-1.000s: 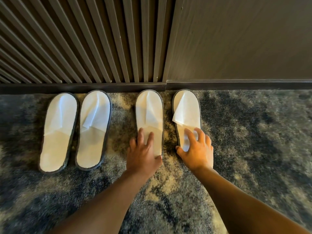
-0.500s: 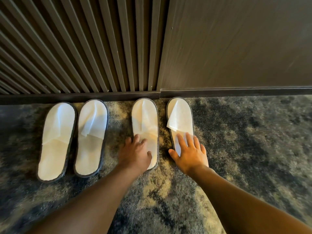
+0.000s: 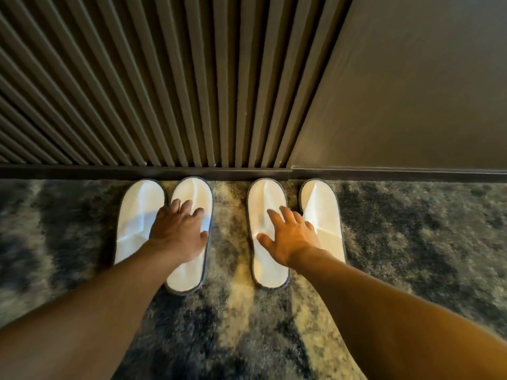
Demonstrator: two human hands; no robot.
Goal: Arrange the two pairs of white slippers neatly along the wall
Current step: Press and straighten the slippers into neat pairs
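Note:
Four white slippers with dark edging lie side by side on the carpet, toes at the baseboard (image 3: 82, 172). The left pair is the outer slipper (image 3: 137, 212) and its mate (image 3: 186, 275). The right pair is the inner slipper (image 3: 264, 196) and the far-right slipper (image 3: 321, 204). My left hand (image 3: 178, 234) lies flat over the left pair, mostly on its right slipper, fingers spread. My right hand (image 3: 290, 237) lies flat over the right pair, fingers spread across the inner slipper and reaching the far-right one. Neither hand grips anything.
A dark slatted wall (image 3: 164, 91) rises behind the left pair and a plain dark panel (image 3: 411, 91) to the right. Mottled grey and tan carpet (image 3: 411, 242) stretches to both sides and toward me.
My left hand has moved from the third slipper over to the left pair. My right hand has shifted from the far-right slipper onto the third one. The view has swung left.

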